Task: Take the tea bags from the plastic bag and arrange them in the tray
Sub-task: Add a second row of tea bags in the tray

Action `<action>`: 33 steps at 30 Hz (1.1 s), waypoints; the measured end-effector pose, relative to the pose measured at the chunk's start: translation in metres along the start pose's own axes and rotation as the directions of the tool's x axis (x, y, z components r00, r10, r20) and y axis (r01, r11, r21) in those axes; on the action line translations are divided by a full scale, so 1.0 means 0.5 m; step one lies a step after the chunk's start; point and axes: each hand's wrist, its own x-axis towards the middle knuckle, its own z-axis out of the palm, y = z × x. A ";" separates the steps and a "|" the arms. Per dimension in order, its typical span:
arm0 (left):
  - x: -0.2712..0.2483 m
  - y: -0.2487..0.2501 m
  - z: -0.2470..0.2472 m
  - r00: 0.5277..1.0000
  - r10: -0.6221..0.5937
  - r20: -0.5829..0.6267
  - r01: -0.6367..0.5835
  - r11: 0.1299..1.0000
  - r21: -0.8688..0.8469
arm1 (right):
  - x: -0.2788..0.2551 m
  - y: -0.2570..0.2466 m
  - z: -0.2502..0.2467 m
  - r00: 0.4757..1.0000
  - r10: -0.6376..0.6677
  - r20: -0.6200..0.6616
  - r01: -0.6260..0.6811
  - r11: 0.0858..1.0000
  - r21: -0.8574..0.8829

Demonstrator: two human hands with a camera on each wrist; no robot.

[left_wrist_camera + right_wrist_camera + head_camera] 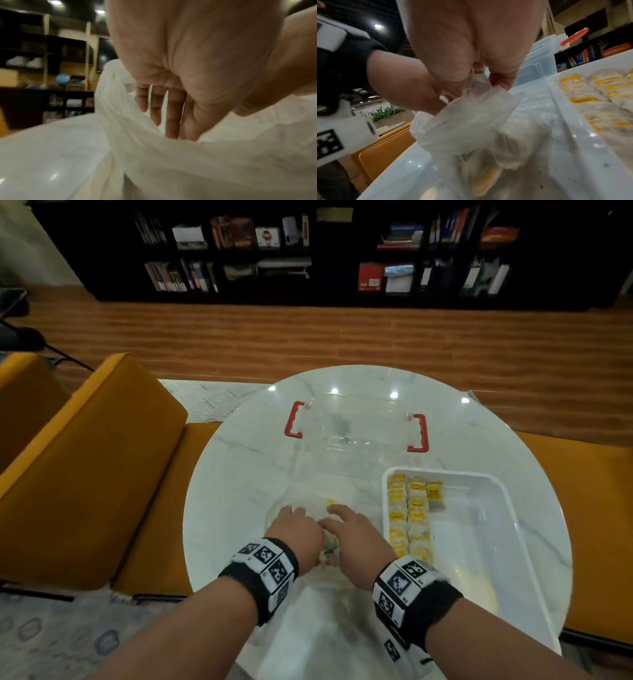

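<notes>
Tea bags [409, 517] rowed in tray [507, 542]; both hands [294, 529] gripping part-filled plastic bag [465, 117].

Home living room, dark bookshelves [274, 251], wooden floor [308, 337], mustard sofa [85, 457], marble table [239, 474]

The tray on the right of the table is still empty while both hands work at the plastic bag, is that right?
Not empty: the head view shows the tray already holding rows of yellow tea bags along its left side. Both hands, left hand and right hand, are at the plastic bag.
</notes>
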 end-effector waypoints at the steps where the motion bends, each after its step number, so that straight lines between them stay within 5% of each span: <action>1: -0.005 -0.003 0.001 0.999 -0.011 0.050 0.008 0.998 0.058 | -0.003 0.000 0.001 1.000 0.009 0.013 -0.009 1.000 -0.027; 4: -0.015 -0.012 0.008 0.992 -0.040 0.117 0.027 0.994 0.106 | -0.009 -0.004 0.004 0.995 0.076 0.058 -0.072 0.994 -0.077; 9: 0.017 -0.018 0.007 0.998 -0.062 -0.001 0.062 0.987 -0.147 | -0.003 -0.009 0.012 0.993 0.101 0.059 -0.099 0.994 -0.045; 13: 0.047 -0.021 0.025 0.991 -0.114 0.064 0.127 0.958 -0.256 | -0.006 -0.007 0.008 0.994 0.101 0.047 -0.100 0.995 -0.025; 33: 0.068 -0.035 0.065 0.998 -0.050 0.046 0.058 0.978 -0.203 | -0.006 0.015 0.001 0.998 0.046 0.035 -0.048 0.997 0.058</action>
